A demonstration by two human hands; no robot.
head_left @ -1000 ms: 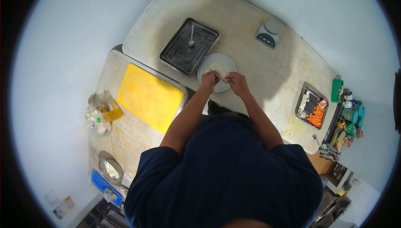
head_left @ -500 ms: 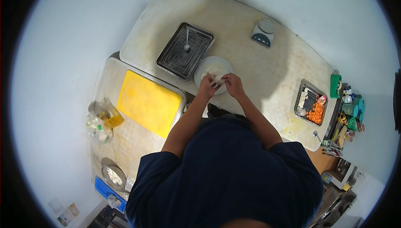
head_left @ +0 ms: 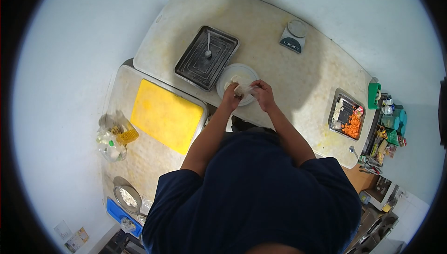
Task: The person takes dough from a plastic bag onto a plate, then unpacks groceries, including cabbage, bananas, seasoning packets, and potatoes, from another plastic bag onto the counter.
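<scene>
Pale film (head_left: 249, 90) spans gap between hands, long axis roughly left to right. I see right hand (head_left: 264, 95) pinching one end, left hand (head_left: 231, 97) curled at other; its exact grip I cannot tell. White plate (head_left: 247, 71) lies beneath, nearer left hand.

From here, the clear film (head_left: 252, 90) is looking plasticky, the dark metal tray (head_left: 204, 67) is gleaming, the yellow board (head_left: 166, 116) is looking matt.

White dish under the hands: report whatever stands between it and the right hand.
A thin, see-through piece held by the right hand, over the right side of the white dish; nothing else visible. Whether it touches the dish is unclear.
</scene>
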